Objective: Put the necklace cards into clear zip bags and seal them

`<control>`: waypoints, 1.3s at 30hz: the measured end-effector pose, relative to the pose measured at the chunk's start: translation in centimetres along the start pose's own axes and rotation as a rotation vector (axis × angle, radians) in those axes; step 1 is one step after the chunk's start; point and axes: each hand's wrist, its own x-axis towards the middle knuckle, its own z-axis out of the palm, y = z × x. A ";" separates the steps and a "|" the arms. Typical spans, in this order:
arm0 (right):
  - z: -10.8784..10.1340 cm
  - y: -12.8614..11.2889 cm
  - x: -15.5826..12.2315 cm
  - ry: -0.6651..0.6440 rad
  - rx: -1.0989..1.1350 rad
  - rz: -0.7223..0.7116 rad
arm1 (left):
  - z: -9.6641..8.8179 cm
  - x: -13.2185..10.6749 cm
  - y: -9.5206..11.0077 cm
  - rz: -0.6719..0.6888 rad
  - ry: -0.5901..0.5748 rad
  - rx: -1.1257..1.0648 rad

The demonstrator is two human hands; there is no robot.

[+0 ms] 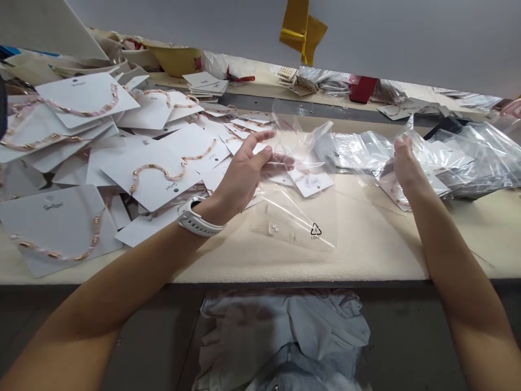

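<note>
Background: cream padded counter (366, 239) under the hands, grey wall (407, 32) beyond, gold foil strip (303, 27) hanging in front of it.
Back ledge: raised ledge (260, 81) carrying a yellow bowl (177, 60), a red box (362, 89) and small clear packets (321, 79).
Left of hands: loose heap of white display cards (152, 174), most with pink-and-gold beaded necklaces (160, 172) attached.
Right of hands: pile of clear packets (468, 157), overlapping, at the counter's far side.
Bag: clear plastic bag (301, 217) with LDPE recycling mark (316, 231), held up between both hands, lower part lying on the counter. Small white card (313, 184) with pink jewellery sits under or inside the film, just right of the left hand; cannot tell which.
Left hand: left hand (242, 179), white watch (199, 220) on wrist. Fingers (264, 136) spread apart, film running between them, some fingertips showing through it. Cannot tell if clamped.
Right hand: right hand (409, 163) raised at the bag's right edge. Fingers (401, 144) together, pinching the film.
Lap: crumpled pale cloth (280, 331) below the counter edge.
</note>
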 end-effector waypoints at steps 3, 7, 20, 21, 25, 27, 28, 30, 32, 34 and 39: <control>0.3 -1.2 -1.3 0.102 -0.131 -0.035 | 0.1 -0.3 0.1 0.000 -0.062 0.020; 0.6 -2.8 -2.7 -0.066 0.242 -0.106 | 0.1 -0.6 -0.1 0.096 -0.127 0.097; 3.7 -5.6 -7.2 -0.768 0.550 -0.126 | 0.2 -1.2 -0.8 0.320 -0.186 0.332; 3.9 -5.5 -7.1 -0.755 0.564 -0.124 | 0.2 -1.1 -0.8 0.315 -0.192 0.348; 4.4 -4.9 -6.6 -0.698 0.616 -0.118 | -0.5 -0.5 -0.4 0.372 -0.191 0.345; 4.6 -4.5 -6.2 -0.595 0.535 -0.144 | -1.1 0.0 0.2 0.459 -0.145 0.300; 4.8 -4.2 -6.0 -0.539 0.434 -0.169 | -1.5 0.3 0.5 0.500 -0.105 0.281; 5.3 -3.7 -5.7 -0.462 0.168 -0.229 | -2.3 0.9 1.2 0.559 -0.003 0.263; 5.9 -3.3 -5.6 -0.448 -0.064 -0.272 | -3.0 1.4 1.7 0.594 0.103 0.273; 6.5 -3.2 -5.7 -0.450 -0.177 -0.289 | -3.3 1.7 2.2 0.564 0.163 0.241; 6.9 -3.2 -6.0 -0.495 -0.246 -0.295 | -3.5 1.9 3.0 0.161 0.188 -0.032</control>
